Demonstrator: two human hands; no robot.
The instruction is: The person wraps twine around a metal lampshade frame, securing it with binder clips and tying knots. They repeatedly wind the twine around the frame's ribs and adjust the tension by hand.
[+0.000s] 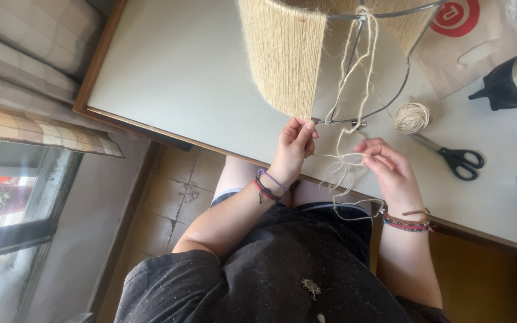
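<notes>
Left hand [295,143] pinches lampshade [285,54] rim; right hand [388,167] apparently pinches twine [347,160] between hands.

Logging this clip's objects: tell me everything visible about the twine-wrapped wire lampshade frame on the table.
The round wire lampshade frame stands on the pale grey table, its top cut off by the picture edge. Tan jute twine covers its left part in tight vertical wraps; the right part shows bare thin metal rings and struts. Loose twine strands hang inside the bare section. The left hand pinches the lower ring at the wrapped edge; the right hand holds loose strands below it.
</notes>
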